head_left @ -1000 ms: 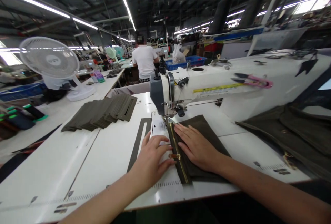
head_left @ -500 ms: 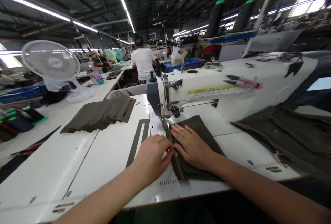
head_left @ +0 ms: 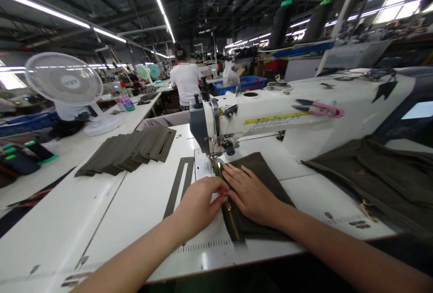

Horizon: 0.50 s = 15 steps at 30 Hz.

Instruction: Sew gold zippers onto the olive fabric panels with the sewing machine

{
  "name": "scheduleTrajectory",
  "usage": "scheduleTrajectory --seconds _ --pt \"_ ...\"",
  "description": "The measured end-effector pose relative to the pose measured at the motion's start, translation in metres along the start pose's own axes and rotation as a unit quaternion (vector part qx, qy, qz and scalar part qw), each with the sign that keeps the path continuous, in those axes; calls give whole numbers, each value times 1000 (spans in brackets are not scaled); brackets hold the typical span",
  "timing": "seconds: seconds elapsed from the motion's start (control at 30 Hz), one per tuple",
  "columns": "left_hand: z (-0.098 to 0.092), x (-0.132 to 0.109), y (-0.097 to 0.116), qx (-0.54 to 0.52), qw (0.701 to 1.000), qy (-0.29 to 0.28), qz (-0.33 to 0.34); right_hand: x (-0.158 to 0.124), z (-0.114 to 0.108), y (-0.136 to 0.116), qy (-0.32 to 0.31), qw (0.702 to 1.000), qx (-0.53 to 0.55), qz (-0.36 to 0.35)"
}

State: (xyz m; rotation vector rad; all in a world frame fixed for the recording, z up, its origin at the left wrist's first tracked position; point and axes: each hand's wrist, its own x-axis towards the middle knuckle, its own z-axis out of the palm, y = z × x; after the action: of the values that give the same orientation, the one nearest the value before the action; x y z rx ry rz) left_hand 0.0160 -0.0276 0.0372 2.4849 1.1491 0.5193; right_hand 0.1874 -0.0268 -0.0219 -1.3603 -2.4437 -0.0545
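Dark olive fabric (head_left: 264, 171) lies on the white sewing table, with a gold-toothed zipper (head_left: 232, 221) along its left edge. The zipper's upper end reaches the needle area of the sewing machine (head_left: 216, 126). My right hand (head_left: 248, 194) rests flat on the fabric, fingers stretched toward the needle. Beside it my left hand (head_left: 203, 200) pinches the zipper's edge between thumb and fingers, just above the gold zipper pull (head_left: 228, 208). A flat olive piece with a long slot (head_left: 176, 189) lies left of my left hand.
Slotted olive pieces (head_left: 125, 148) are piled to the left. A white fan (head_left: 103, 124) stands behind them. Folded olive fabric (head_left: 368, 176) lies at the right. Pink-handled snips (head_left: 324, 109) rest on the machine arm. A person in a white shirt (head_left: 186, 81) is farther back.
My left fingers have moved slightly up along the zipper, and more of the zipper pull shows below them. My right hand stays spread on the fabric. The view has shifted slightly.
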Motion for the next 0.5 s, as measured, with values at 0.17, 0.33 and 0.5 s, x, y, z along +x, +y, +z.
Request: scheduleTrajectory --seconds 0.17,0.33,0.5 --pt "9 -19 16 74 987 56 135 1 3 1 9 1000 6 -1" --pt "12 -23 6 57 988 98 105 1 0 1 6 1000 12 -1" --pt "6 -6 -14 -44 996 16 -79 0 -3 0 8 1000 18 -5"
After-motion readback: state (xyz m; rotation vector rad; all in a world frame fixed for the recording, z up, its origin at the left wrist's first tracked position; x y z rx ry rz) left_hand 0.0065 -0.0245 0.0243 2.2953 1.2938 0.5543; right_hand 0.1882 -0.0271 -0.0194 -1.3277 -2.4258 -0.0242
